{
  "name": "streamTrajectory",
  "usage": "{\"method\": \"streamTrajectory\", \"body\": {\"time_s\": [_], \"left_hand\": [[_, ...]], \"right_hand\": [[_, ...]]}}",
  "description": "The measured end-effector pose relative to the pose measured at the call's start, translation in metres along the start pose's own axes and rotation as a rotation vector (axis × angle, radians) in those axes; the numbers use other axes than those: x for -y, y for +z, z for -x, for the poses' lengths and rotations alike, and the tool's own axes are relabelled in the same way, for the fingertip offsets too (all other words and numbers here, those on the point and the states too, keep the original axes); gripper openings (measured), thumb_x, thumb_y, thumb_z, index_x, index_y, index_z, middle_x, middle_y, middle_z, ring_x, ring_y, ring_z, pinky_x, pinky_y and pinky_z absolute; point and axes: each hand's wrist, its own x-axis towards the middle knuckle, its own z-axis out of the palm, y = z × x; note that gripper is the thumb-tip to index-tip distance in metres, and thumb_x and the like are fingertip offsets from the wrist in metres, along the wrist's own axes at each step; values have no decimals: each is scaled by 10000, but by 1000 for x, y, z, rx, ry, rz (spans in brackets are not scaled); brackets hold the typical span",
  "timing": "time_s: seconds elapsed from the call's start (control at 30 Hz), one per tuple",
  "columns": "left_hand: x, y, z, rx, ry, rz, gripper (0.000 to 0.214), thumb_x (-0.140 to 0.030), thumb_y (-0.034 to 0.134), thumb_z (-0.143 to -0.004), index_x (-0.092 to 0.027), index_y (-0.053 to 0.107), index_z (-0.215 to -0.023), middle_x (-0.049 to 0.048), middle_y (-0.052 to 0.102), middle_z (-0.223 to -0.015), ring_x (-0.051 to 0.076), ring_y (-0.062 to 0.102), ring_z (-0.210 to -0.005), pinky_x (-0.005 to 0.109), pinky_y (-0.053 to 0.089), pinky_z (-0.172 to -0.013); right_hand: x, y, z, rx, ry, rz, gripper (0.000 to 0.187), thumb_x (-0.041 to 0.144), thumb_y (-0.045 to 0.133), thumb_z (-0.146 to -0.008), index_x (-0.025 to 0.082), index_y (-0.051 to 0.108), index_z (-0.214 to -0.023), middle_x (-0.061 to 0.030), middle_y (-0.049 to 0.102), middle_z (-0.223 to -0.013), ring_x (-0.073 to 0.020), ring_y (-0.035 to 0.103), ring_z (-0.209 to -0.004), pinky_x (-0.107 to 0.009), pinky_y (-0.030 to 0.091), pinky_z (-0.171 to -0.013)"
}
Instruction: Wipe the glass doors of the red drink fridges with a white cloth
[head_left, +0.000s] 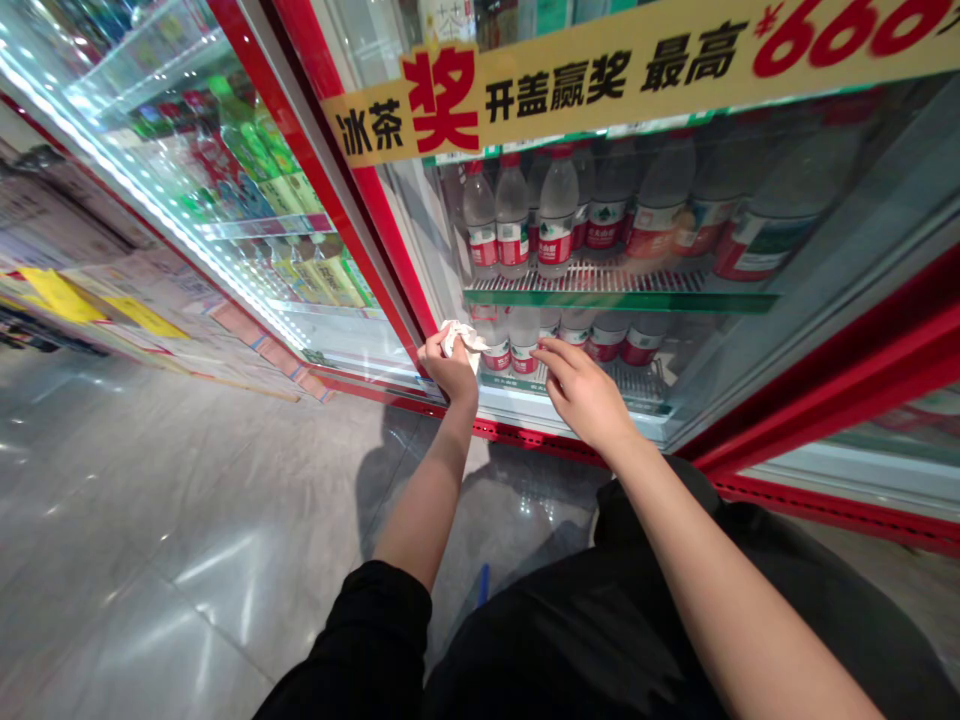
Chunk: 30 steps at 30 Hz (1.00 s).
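My left hand (452, 368) is closed on a crumpled white tissue (466, 338), held against or very close to the lower left of the glass door (420, 235). To its right, my right hand (581, 385) has its fingers stretched toward the same glass, with nothing in it. Whether the fingertips touch the pane, I cannot tell. Behind the glass, water bottles (556, 225) with red and white labels stand on a wire shelf, and more bottles (523, 350) stand on the shelf below, partly hidden by my hands.
A yellow banner (600, 80) runs across the upper door. The red cooler frame (840, 390) slants at right. Another lit cooler with drinks (255, 150) stands at left, near stacked cartons (142, 290). Below lies a shiny grey tile floor (187, 500) with a blue object (484, 584) on it.
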Motion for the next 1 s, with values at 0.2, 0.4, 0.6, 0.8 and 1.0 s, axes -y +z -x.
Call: {"method": "streamTrajectory", "body": {"time_s": [0.2,0.4,0.6,0.8,1.0], "left_hand": [[-11,1,9,120,114,3,181,-165,748,-910,-191,768,-1088,90,716,-1110,180,724,-990,311,587,-948],[-21,-1,-7,30,61,39,189,-127,725,-916,-189,731,-1095,84,679,-1152,176,699,-1012,312,573,-987],[-27,7,27,58,-15,2,174,-72,737,-889,-184,711,-1020,82,677,-1086,202,690,-1050,346,555,-1028],[-45,4,32,158,73,65,182,-91,754,-881,-194,733,-1029,71,703,-1093,190,701,-1029,331,565,-1007],[-54,6,22,54,35,116,174,-90,732,-907,-195,713,-1045,97,702,-1138,191,704,-1037,324,570,-1004]], "right_hand": [[2,-1,0,3,11,2,482,130,494,-986,224,713,-1405,-139,686,-1527,-338,669,-1399,-580,567,-1210],[-2,-9,1,-22,10,-16,501,139,500,-986,248,694,-1435,-130,681,-1535,-324,662,-1405,-576,545,-1230],[1,-13,2,3,34,-10,474,137,480,-988,171,711,-1401,-179,666,-1542,-354,652,-1412,-584,532,-1237],[-2,-15,4,-29,24,-1,472,131,494,-986,216,712,-1396,-143,697,-1508,-326,675,-1382,-563,559,-1209],[-5,-23,6,-65,34,-2,468,135,493,-989,208,717,-1393,-147,694,-1514,-319,669,-1398,-532,562,-1212]]}}
